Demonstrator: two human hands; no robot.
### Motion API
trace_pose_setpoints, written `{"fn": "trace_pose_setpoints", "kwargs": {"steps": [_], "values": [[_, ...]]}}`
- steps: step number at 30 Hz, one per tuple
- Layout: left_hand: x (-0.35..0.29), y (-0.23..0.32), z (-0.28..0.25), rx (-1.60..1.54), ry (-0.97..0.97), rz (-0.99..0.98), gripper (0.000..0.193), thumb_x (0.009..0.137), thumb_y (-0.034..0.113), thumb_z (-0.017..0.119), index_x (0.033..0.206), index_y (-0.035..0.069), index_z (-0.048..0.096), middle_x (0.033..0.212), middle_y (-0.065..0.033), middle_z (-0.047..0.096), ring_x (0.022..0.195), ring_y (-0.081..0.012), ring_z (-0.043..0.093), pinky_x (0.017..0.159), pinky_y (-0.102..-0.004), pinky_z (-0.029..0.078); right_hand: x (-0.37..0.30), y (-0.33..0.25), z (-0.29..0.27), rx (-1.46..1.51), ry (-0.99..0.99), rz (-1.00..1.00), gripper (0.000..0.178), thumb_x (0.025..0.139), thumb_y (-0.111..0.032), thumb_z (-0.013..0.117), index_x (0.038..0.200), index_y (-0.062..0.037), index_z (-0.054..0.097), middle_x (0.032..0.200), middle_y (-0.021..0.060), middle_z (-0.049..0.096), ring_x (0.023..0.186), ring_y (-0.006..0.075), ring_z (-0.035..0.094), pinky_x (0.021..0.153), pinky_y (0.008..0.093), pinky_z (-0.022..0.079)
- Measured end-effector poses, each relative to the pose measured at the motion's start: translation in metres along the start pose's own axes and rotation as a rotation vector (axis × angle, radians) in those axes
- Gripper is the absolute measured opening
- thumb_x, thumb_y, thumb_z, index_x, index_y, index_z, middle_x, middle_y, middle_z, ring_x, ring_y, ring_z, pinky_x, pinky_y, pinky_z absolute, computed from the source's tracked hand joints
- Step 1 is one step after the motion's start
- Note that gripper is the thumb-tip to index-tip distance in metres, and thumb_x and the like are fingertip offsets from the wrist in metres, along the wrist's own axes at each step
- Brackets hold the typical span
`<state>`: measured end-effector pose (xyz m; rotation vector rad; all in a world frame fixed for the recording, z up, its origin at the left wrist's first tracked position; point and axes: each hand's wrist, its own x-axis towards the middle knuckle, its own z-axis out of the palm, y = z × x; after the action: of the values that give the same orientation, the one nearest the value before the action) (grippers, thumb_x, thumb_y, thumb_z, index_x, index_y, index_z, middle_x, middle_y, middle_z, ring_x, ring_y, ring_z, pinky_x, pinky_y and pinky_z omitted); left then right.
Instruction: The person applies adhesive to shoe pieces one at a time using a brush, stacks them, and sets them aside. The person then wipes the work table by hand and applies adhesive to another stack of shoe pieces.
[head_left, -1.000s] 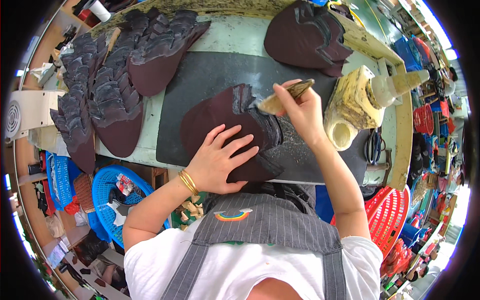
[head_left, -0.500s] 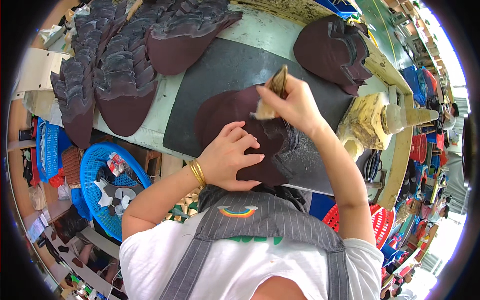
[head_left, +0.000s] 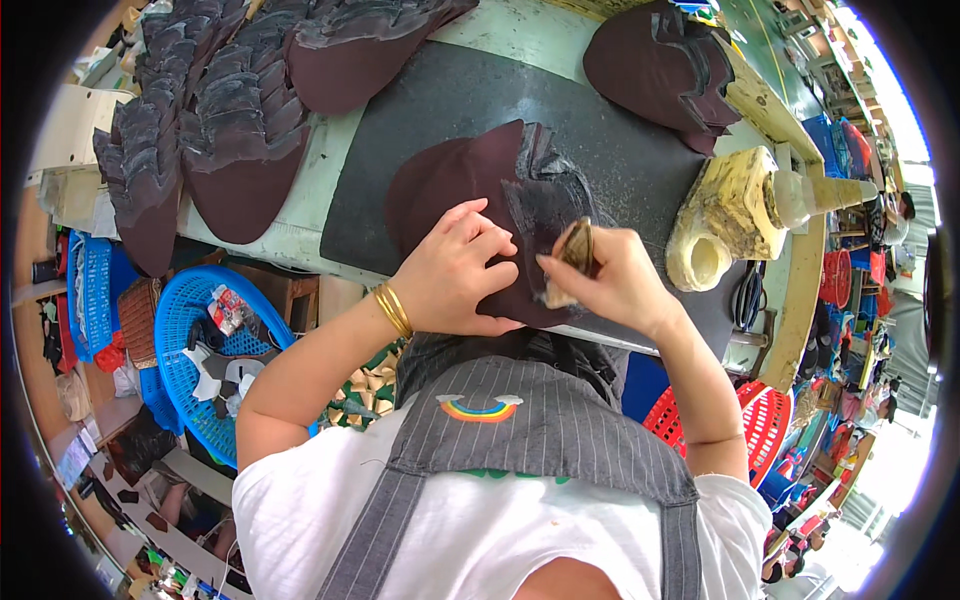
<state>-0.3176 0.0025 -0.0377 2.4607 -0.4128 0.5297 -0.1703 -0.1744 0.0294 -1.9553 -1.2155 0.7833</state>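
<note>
Brush worked over a stack of dark red pieces on a black mat.

The right hand is closed around a small brush, its bristle end down on the near edge of the pieces. Just left of that grip, the left hand lies flat with spread fingers, pressing on the same pieces, holding nothing; gold bangles ring its wrist. The stack lies under both hands on the mat, which covers the table. Right of the brush grip stands a glue-crusted pot. Beyond it, far right, rests another pile; far left of the hands, fanned rows of pieces overlap. Below left of the table sits a blue basket.
</note>
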Motion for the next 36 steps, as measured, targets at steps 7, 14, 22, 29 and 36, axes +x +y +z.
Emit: {"fn": "trace_pose_setpoints", "kwargs": {"steps": [7, 14, 22, 29, 36], "values": [[0.0, 0.005, -0.003, 0.063, 0.031, -0.072, 0.045, 0.059, 0.039, 0.086, 0.081, 0.009, 0.06, 0.106, -0.0064, 0.058, 0.121, -0.0356, 0.051, 0.107, -0.0607, 0.032, -0.035, 0.005, -0.007, 0.039, -0.052, 0.108, 0.014, 0.084, -0.012, 0.074, 0.084, -0.0021, 0.065, 0.069, 0.0067, 0.064, 0.057, 0.0087, 0.058, 0.051, 0.0251, 0.045], [-0.001, 0.007, -0.006, 0.023, -0.04, -0.117, 0.049, 0.062, 0.045, 0.083, 0.085, 0.01, 0.057, 0.107, -0.0069, 0.054, 0.127, -0.0362, 0.045, 0.108, -0.0608, 0.026, 0.06, -0.004, -0.03, 0.361, 0.404, -0.152, 0.008, 0.089, -0.002, 0.066, 0.096, 0.0016, 0.062, 0.087, 0.0025, 0.065, 0.078, 0.0086, 0.06, 0.069, 0.025, 0.05], [0.003, 0.013, -0.012, -0.02, -0.054, -0.158, 0.051, 0.061, 0.047, 0.081, 0.085, 0.009, 0.057, 0.107, -0.008, 0.055, 0.127, -0.0341, 0.047, 0.107, -0.0606, 0.027, 0.104, 0.019, -0.016, 0.08, 0.161, -0.32, 0.006, 0.084, -0.001, 0.068, 0.088, 0.0003, 0.063, 0.081, 0.008, 0.065, 0.076, 0.016, 0.064, 0.072, 0.0284, 0.051], [-0.008, 0.001, -0.022, -0.013, -0.113, -0.186, 0.046, 0.063, 0.026, 0.078, 0.103, 0.008, 0.062, 0.114, -0.0084, 0.056, 0.128, -0.0307, 0.05, 0.112, -0.0584, 0.025, 0.045, -0.021, -0.046, 0.178, 0.437, -0.26, 0.009, 0.082, -0.002, 0.068, 0.087, 0.0014, 0.062, 0.083, 0.0071, 0.067, 0.071, 0.0209, 0.067, 0.066, 0.0297, 0.053], [0.005, -0.006, -0.072, -0.694, 0.48, -0.701, 0.03, 0.089, 0.009, 0.053, 0.115, -0.006, 0.058, 0.094, -0.0143, 0.064, 0.085, -0.0212, 0.061, 0.081, -0.0336, 0.047, -0.019, -0.038, 0.028, -0.387, -0.013, -0.005, 0.023, 0.083, -0.025, 0.065, 0.086, -0.0019, 0.065, 0.078, 0.0159, 0.067, 0.068, 0.0356, 0.066, 0.062, 0.0443, 0.052]]}}
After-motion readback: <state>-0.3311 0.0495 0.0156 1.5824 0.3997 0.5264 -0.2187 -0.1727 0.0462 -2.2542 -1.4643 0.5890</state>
